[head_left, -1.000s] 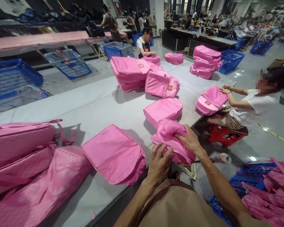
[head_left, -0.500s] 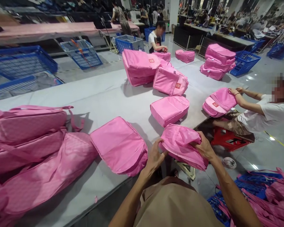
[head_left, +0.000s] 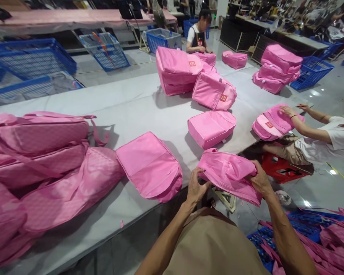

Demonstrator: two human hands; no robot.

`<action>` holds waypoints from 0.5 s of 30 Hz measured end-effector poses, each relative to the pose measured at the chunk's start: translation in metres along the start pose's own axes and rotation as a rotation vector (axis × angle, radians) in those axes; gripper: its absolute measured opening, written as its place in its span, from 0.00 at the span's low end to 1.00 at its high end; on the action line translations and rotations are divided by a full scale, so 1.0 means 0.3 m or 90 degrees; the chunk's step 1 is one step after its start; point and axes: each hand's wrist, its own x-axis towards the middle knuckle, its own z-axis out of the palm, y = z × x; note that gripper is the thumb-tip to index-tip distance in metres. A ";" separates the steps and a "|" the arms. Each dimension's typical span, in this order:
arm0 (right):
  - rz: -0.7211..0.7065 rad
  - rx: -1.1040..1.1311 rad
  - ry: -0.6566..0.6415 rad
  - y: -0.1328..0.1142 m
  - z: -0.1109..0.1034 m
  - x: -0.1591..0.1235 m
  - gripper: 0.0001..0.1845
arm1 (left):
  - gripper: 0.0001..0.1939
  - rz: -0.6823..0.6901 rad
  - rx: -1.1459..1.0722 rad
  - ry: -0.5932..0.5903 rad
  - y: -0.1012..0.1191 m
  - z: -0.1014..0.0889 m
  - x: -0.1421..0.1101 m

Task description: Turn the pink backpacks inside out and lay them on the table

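Observation:
I hold a limp pink fabric bag in the air just off the near edge of the grey table. My left hand pinches its left end, fingers closed on the cloth. My right hand grips its right side, fingers wrapped over the fabric. A flat pink bag lies on the table just left of my left hand. Another stuffed pink bag sits beyond the held one.
A heap of pink bags fills the table's left. More pink bags stand further back. A seated person at the right edge handles a pink bag. A blue crate with pink pieces sits at my lower right. Blue baskets line the far side.
The view has tilted and shifted. My hands have spread apart along the held bag, stretching it out wider; my left hand now pinches its end instead of lying on it.

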 end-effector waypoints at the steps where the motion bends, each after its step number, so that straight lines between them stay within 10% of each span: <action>1: 0.001 -0.001 0.002 -0.003 0.001 0.003 0.36 | 0.24 0.008 -0.001 0.000 -0.009 0.001 0.000; 7: 0.004 -0.013 -0.001 -0.033 0.009 0.019 0.35 | 0.25 0.013 0.004 -0.045 -0.012 -0.016 0.024; 15: -0.030 -0.129 0.047 -0.157 0.079 0.092 0.28 | 0.25 0.123 0.124 -0.045 0.171 -0.050 0.066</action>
